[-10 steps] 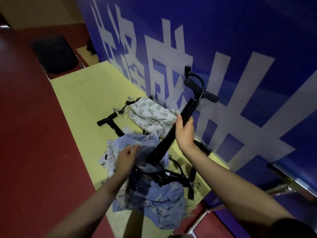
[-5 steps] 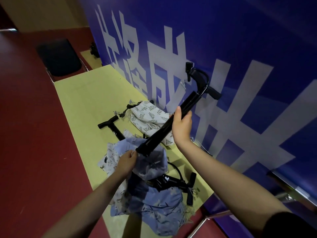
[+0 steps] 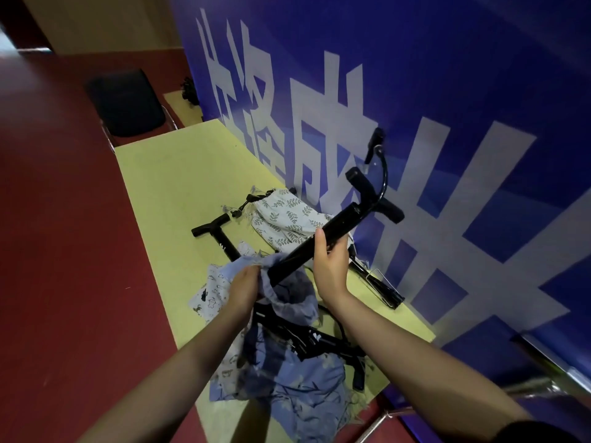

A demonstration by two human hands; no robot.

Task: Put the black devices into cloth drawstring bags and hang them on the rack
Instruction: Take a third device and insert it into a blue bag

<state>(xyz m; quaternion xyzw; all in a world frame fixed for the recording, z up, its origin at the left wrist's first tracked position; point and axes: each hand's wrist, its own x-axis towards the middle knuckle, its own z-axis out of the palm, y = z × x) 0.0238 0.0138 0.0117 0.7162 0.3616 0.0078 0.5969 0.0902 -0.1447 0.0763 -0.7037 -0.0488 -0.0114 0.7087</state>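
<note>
Right hand (image 3: 329, 266): grips the black device (image 3: 323, 238) mid-shaft, tilted, its lower end at the bag mouth.
Left hand (image 3: 244, 284): pinches the blue drawstring bag (image 3: 287, 292) open above the surface (image 3: 166, 187), seemingly to receive it.

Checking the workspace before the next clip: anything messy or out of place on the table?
Nothing damaged or spilled. The yellow table is cluttered: a leaf-print bag lies crumpled by the banner, another black device lies loose, and cables and blue cloth are tangled at the near edge, the cloth overhanging.

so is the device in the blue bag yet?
Barely: the black device has only its lower tip at the blue bag mouth; the rest sticks out.
</note>
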